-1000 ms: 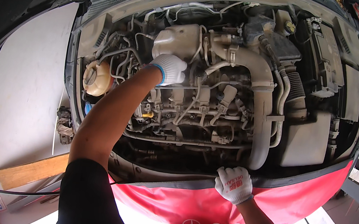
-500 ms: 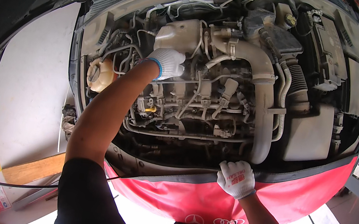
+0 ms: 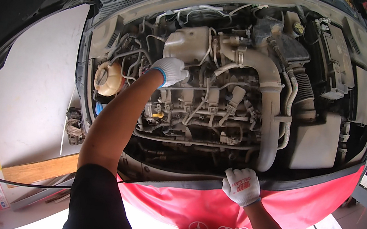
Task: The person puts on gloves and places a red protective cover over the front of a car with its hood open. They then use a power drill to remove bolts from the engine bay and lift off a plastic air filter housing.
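My left hand (image 3: 170,71), in a white knit glove with a blue cuff, reaches over the dusty engine (image 3: 186,97). Its fingers are curled and closed just below the beige metal shield (image 3: 188,44); whatever lies in or under them is hidden. Several ignition coils (image 3: 234,98) stand in a row to its right, and a yellow dipstick handle (image 3: 158,115) shows below it. My right hand (image 3: 242,187), gloved in white with red print, is closed over the dark-edged top of the red fender cover (image 3: 180,198) at the front of the engine bay.
A coolant tank (image 3: 109,79) sits left of the engine. On the right are a large intake pipe (image 3: 268,103), an air box (image 3: 316,143) and the battery area (image 3: 338,62). A black cable (image 3: 26,184) crosses at lower left, beside a wooden board (image 3: 42,170).
The view has shifted slightly, so the engine sits a little lower and further right. My left hand stays closed below the shield, slightly further left against it. My right hand holds its place.
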The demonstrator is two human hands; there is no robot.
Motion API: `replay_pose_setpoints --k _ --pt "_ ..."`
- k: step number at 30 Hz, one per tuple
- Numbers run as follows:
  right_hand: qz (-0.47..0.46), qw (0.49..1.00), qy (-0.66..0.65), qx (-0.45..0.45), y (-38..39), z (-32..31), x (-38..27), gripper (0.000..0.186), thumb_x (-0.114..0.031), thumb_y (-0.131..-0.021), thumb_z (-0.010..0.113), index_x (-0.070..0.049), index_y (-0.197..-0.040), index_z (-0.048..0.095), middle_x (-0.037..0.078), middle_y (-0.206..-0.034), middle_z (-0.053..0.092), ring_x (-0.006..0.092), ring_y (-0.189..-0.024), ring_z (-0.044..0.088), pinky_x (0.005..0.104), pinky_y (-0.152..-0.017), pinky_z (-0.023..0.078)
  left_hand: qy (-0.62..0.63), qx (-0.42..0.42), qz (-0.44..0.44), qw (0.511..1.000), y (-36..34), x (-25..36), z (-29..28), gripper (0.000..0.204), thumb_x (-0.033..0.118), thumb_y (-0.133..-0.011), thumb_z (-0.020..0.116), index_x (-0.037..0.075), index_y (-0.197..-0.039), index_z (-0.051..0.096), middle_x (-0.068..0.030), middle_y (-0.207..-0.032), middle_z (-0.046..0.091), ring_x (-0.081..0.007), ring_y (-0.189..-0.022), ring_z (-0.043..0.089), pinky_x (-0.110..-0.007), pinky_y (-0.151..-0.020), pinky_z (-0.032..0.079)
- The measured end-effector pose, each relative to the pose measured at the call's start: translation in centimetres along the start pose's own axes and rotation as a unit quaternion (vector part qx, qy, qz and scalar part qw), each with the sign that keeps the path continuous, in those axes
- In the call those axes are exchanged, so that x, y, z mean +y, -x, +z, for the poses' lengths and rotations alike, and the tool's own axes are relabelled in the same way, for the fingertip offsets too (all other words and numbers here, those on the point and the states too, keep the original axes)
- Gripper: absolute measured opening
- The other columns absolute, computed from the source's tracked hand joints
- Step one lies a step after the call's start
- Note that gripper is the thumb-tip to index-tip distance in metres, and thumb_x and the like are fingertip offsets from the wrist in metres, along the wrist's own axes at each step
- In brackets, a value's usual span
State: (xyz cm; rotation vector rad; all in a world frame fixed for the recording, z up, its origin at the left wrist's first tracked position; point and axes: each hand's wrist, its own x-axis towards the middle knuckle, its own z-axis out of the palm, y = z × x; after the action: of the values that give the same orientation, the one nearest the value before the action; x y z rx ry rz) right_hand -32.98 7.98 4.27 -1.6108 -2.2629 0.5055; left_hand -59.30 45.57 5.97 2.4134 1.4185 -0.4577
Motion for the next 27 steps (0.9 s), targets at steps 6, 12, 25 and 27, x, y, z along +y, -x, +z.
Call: replay_pose_setpoints --k 6,12,25,27 --pt "0.000 1.000 -0.005 -0.018 0.3 0.4 0.0 0.019 -0.029 -0.084 0.065 -0.010 -0.083 0.063 0.007 -0.068 0.063 0.0270 -0.065 0.064 0.0422 -0.070 0.052 -0.015 -0.022 -0.058 0.998 2.5 1.2 -2.1 0.052 0.050 -0.094 0.055 0.000 -0.090 0.070 -0.0254 -0.090 0.070 -0.0422 -0.090 0.068 -0.050 -0.081 0.053" --pt "0.005 1.000 0.014 -0.015 0.6 0.8 -0.4 0.021 -0.031 -0.085 0.063 -0.012 -0.078 0.063 0.007 -0.070 0.064 0.0264 -0.066 0.065 0.0425 -0.068 0.050 -0.058 0.165 -0.119 0.977 6.1 3.1 -1.3 0.038 0.041 -0.098 0.052 0.007 -0.098 0.070 -0.0172 -0.091 0.072 -0.0355 -0.091 0.070 -0.049 -0.082 0.054" --pt "0.126 0.982 -0.075 0.115 6.5 -7.5 -0.5 0.024 -0.016 -0.084 0.064 -0.009 -0.107 0.067 0.009 -0.095 0.068 0.0314 -0.091 0.063 0.0446 -0.086 0.052 0.215 0.311 0.041 0.925 24.9 28.3 12.6 0.028 0.017 -0.090 0.065 0.003 -0.114 0.067 -0.0146 -0.103 0.068 -0.0344 -0.097 0.064 -0.045 -0.091 0.052" --pt "0.221 0.967 -0.047 0.119 11.6 -9.5 1.3 0.031 -0.016 -0.088 0.062 -0.006 -0.117 0.066 0.013 -0.111 0.071 0.0346 -0.101 0.064 0.0459 -0.094 0.050 0.190 0.229 0.110 0.948 24.5 31.1 11.0 0.042 0.018 -0.088 0.066 0.002 -0.126 0.060 -0.0165 -0.117 0.064 -0.0348 -0.110 0.059 -0.045 -0.103 0.046"
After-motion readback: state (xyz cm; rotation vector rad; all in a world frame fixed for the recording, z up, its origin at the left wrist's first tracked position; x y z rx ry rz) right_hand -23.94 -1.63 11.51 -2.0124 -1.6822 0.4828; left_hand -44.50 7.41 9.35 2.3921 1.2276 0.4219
